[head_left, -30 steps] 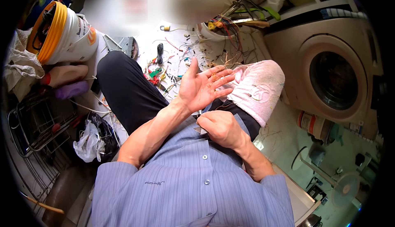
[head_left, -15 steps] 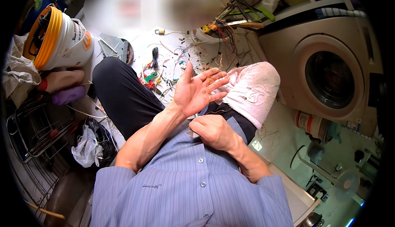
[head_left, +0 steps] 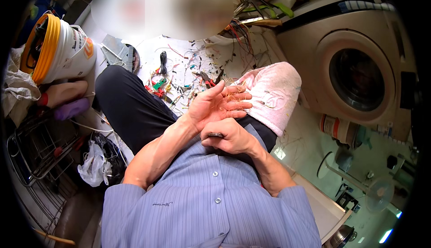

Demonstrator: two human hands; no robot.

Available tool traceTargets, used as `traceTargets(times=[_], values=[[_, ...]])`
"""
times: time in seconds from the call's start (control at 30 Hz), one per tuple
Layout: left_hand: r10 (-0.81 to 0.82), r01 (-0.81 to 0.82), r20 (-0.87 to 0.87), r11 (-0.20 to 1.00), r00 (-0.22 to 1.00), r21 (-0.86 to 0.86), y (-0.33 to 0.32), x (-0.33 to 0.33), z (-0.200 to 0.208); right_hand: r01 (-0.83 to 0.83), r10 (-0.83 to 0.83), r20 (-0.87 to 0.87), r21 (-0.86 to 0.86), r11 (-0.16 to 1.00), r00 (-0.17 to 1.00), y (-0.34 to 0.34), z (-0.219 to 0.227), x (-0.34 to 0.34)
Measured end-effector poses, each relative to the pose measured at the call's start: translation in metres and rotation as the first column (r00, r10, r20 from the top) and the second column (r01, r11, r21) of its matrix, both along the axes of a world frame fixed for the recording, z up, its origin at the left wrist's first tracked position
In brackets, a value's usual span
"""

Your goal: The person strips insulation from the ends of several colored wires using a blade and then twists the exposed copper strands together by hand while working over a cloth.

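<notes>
As wispy coppery strands [head_left: 239, 97] cross left hand [head_left: 214, 106], fuzzy pink towel [head_left: 279, 90]

1. Centre: the wire strands [head_left: 241, 94] are gleaming thinly like bare copper; the slim object [head_left: 216, 135] is showing a smooth, metal-looking end.
2. Right of centre: the pink towel [head_left: 274, 96] is looking matt, its cloth rough and fluffy.
3. Lower centre: the striped shirt [head_left: 179, 216] is draping as matt cloth, 2 buttons [head_left: 217, 200] shining smoothly.
4. Upper left: the bucket [head_left: 67, 66] is looking like smooth plastic.
5. Left: the thin bag [head_left: 93, 165] is crinkling, its plastic glossy.
6. Upper right: the washer door [head_left: 357, 79] is gleaming like dark glass.
</notes>
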State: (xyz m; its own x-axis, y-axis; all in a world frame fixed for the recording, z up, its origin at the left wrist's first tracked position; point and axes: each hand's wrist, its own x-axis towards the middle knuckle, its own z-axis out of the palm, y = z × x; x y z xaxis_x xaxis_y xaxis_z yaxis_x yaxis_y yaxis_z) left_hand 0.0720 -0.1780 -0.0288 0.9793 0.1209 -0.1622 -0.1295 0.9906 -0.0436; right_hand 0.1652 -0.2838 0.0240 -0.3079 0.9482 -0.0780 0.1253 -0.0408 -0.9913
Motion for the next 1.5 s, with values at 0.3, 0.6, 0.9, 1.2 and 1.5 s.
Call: traceTargets(times=[0.3, 0.6, 0.9, 1.2, 1.5], values=[[0.067, -0.058, -0.069, 0.991, 0.995, 0.119, 0.002, -0.002, -0.001, 0.072, -0.149, -0.195, -0.355, 0.932, 0.969, -0.011, 0.004, 0.007], [0.164, -0.036, -0.335, 0.934, 0.928, 0.356, 0.007, -0.007, 0.002, 0.483, -0.549, -0.218, -0.292, 0.825, 0.807, -0.024, 0.014, 0.035], [0.154, -0.043, -0.311, 0.941, 0.938, 0.336, 0.006, -0.006, 0.007, 0.735, -0.728, -0.217, -0.064, 0.676, 0.651, -0.018, 0.015, 0.066], [0.296, -0.153, -0.453, 0.933, 0.841, 0.324, 0.008, 0.003, -0.017, 0.732, -0.723, -0.156, 0.006, 0.681, 0.673, -0.042, 0.06, 0.076], [0.369, -0.142, -0.492, 0.887, 0.788, 0.439, 0.007, 0.008, -0.025, 0.825, -0.707, -0.534, -0.029, 0.564, 0.464, -0.084, 0.066, 0.129]])
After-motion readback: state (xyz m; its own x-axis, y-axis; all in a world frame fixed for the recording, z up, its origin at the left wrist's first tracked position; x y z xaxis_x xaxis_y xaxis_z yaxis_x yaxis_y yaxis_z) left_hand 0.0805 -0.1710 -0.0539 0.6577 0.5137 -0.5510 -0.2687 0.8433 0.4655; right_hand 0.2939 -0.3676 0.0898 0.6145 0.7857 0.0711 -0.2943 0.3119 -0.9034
